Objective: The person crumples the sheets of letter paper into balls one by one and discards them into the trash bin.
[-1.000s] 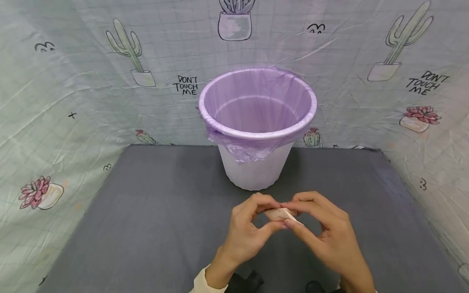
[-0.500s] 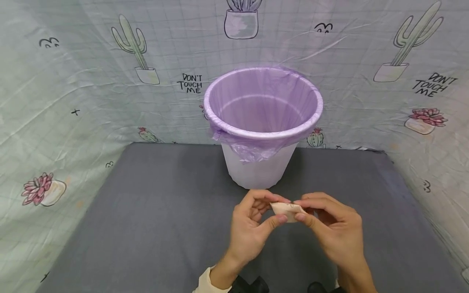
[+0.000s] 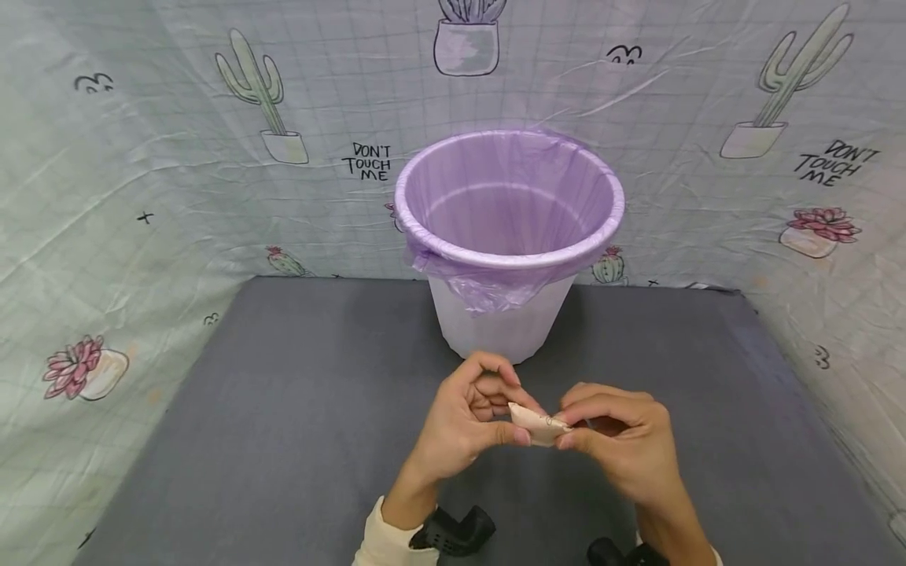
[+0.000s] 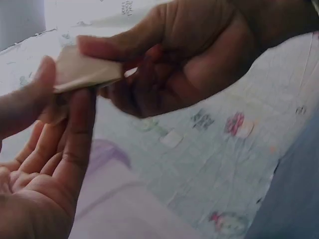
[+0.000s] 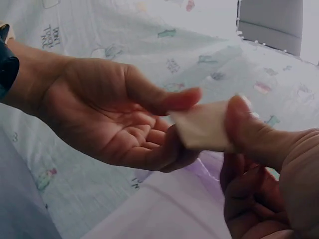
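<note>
A small, flat, folded piece of beige paper (image 3: 539,428) is held between both hands above the grey table, in front of the bin. My left hand (image 3: 458,424) pinches its left end between thumb and fingers, while the left index finger arches above it. At the other end, my right hand (image 3: 626,436) pinches the paper between thumb and curled fingers. Faint dark print shows on its top edge in the head view. Up close in the right wrist view, the paper (image 5: 204,128) looks plain tan, with a thumb on it from each side.
Behind the hands stands a white bin (image 3: 495,322) with a purple plastic liner (image 3: 510,260) folded over its rim. Cactus-print cloth (image 3: 318,94) hangs behind and on both sides of the grey tabletop (image 3: 283,424). Black devices (image 3: 460,531) are strapped at the wrists.
Both hands have shifted slightly left, and the paper now slants down to the right. The left index finger has lifted off its top edge. The bin stays where it was.
</note>
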The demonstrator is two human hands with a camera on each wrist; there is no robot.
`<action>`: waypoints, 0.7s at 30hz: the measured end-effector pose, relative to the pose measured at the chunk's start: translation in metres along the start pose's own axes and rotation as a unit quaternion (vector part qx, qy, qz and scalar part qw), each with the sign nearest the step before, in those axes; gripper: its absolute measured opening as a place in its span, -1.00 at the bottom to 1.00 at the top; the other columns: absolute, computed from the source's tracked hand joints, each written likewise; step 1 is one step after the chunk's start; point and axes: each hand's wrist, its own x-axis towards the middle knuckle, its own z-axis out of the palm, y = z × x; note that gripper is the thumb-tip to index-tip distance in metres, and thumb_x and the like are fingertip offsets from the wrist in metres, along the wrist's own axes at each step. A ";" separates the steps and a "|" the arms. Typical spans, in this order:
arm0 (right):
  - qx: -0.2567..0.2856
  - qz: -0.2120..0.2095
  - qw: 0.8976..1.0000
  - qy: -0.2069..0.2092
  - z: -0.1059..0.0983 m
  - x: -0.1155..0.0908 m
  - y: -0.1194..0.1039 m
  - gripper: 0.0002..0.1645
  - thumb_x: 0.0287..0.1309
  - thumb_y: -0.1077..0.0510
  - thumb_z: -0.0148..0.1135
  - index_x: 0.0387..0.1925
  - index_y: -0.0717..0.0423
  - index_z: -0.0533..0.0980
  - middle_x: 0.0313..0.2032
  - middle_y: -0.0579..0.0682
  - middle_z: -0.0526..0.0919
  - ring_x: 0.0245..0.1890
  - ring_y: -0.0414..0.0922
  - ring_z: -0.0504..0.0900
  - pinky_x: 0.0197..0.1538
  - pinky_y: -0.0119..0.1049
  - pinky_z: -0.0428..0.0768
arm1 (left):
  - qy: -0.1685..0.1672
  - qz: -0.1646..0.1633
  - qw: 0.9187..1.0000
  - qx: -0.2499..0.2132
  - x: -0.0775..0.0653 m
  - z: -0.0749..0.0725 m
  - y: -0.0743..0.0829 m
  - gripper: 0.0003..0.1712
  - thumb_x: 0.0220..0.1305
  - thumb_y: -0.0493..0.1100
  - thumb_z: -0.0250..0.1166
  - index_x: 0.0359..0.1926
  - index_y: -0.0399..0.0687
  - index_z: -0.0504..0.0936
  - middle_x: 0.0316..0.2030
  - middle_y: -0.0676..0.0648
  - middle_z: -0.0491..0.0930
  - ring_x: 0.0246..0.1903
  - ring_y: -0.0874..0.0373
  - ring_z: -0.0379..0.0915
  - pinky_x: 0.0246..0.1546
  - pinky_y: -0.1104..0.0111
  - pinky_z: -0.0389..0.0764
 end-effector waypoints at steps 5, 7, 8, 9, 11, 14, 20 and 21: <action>-0.016 0.011 0.999 0.028 0.000 -0.002 0.002 -0.72 -0.02 0.48 0.34 -0.21 0.53 0.53 -0.22 0.23 0.59 -0.26 -0.05 0.54 -0.27 -0.39 0.55 | 0.058 0.012 0.995 -0.084 0.000 0.010 -0.012 -0.51 0.16 -0.42 0.32 -0.17 -0.62 0.16 -0.24 -0.18 0.60 -0.24 0.16 0.58 -0.23 0.46 0.56; -0.037 0.014 0.999 0.027 0.000 -0.001 0.001 -0.65 -0.05 0.47 0.37 -0.19 0.56 0.50 -0.22 0.24 0.57 -0.26 -0.05 0.52 -0.24 -0.38 0.54 | 0.081 0.027 0.993 -0.077 0.001 0.012 -0.013 -0.55 0.16 -0.46 0.28 -0.20 -0.61 0.15 -0.23 -0.08 0.59 -0.23 0.17 0.56 -0.24 0.47 0.55; -0.047 0.014 0.998 0.025 0.001 0.000 0.001 -0.62 -0.08 0.46 0.39 -0.18 0.57 0.49 -0.22 0.25 0.57 -0.26 -0.05 0.52 -0.22 -0.37 0.53 | 0.090 0.035 0.993 -0.070 0.001 0.013 -0.013 -0.58 0.17 -0.47 0.26 -0.20 -0.60 0.15 -0.23 -0.08 0.58 -0.23 0.17 0.55 -0.24 0.48 0.55; -0.059 0.014 0.998 0.025 0.002 0.001 0.000 -0.59 -0.10 0.46 0.41 -0.18 0.58 0.49 -0.22 0.25 0.58 -0.26 -0.05 0.51 -0.21 -0.37 0.52 | 0.097 0.044 0.992 -0.060 0.001 0.014 -0.013 -0.59 0.18 -0.48 0.25 -0.20 -0.59 0.15 -0.23 -0.09 0.57 -0.22 0.17 0.55 -0.24 0.48 0.55; -0.088 0.013 0.995 0.034 0.005 0.002 -0.002 -0.58 -0.14 0.48 0.44 -0.18 0.57 0.49 -0.24 0.25 0.60 -0.28 -0.06 0.53 -0.20 -0.38 0.54 | 0.107 0.064 0.992 -0.030 0.002 0.015 -0.013 -0.63 0.21 -0.46 0.25 -0.19 -0.57 0.19 -0.24 -0.17 0.56 -0.21 0.14 0.54 -0.23 0.45 0.55; -0.136 0.016 0.989 0.065 0.009 0.002 -0.007 -0.62 -0.17 0.52 0.43 -0.23 0.54 0.53 -0.30 0.23 0.64 -0.31 -0.08 0.57 -0.16 -0.38 0.57 | 0.105 0.091 0.990 0.018 0.004 0.018 -0.012 -0.66 0.26 -0.43 0.23 -0.13 -0.58 0.25 -0.26 -0.38 0.52 -0.20 0.09 0.54 -0.22 0.40 0.57; -0.219 0.022 0.970 0.104 0.015 0.001 -0.016 -0.73 -0.11 0.55 0.38 -0.28 0.50 0.55 -0.35 0.19 0.63 -0.35 -0.13 0.55 -0.17 -0.43 0.56 | 0.114 0.081 0.990 0.024 0.005 0.024 -0.013 -0.63 0.26 -0.42 0.23 -0.04 -0.66 0.34 -0.21 -0.45 0.47 -0.16 0.09 0.51 -0.15 0.36 0.57; -0.228 0.018 0.968 0.104 0.016 0.002 -0.017 -0.75 -0.09 0.53 0.38 -0.29 0.50 0.55 -0.36 0.19 0.63 -0.35 -0.13 0.54 -0.18 -0.44 0.55 | 0.117 0.073 0.990 0.013 0.005 0.025 -0.013 -0.64 0.26 -0.43 0.23 -0.06 -0.68 0.35 -0.19 -0.39 0.50 -0.16 0.09 0.51 -0.15 0.37 0.56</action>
